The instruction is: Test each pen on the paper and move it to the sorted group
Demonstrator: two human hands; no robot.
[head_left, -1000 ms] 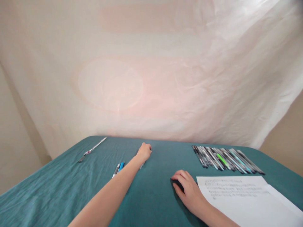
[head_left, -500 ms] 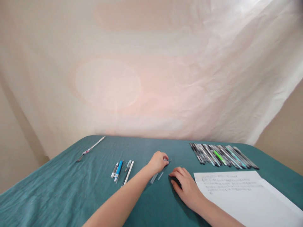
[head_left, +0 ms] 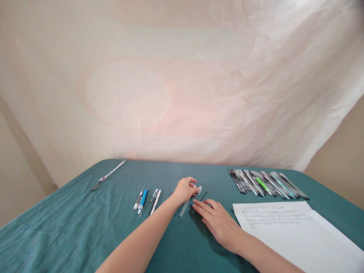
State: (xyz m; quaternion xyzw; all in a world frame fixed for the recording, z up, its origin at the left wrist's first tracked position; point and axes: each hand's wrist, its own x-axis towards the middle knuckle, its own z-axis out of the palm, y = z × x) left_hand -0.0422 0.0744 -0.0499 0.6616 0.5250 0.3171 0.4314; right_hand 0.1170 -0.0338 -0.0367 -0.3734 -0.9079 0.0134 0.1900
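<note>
My left hand (head_left: 186, 189) is closed in a pinch, with a small clear pen cap (head_left: 200, 189) at its fingertips. Below that hand lies a clear pen barrel (head_left: 184, 209), its upper end partly hidden by my fingers. A thin dark refill (head_left: 205, 194) rests on the cloth between my two hands. My right hand (head_left: 220, 223) lies low over the table, fingers stretched toward the left. Its fingertips are beside a thin piece whose lower part just shows; whether they touch it I cannot tell.
On the left are a blue pen (head_left: 143, 201), a grey and white pen (head_left: 138, 200) and a white pen (head_left: 155, 202). Farther left lies a long wrapped pen (head_left: 108, 175). A row of several pens (head_left: 247, 182) is at the back right, above a written sheet (head_left: 273, 239).
My right hand has moved left and its fingers have straightened. My left hand has shifted slightly left, and the clear cap and the refill now show more plainly.
</note>
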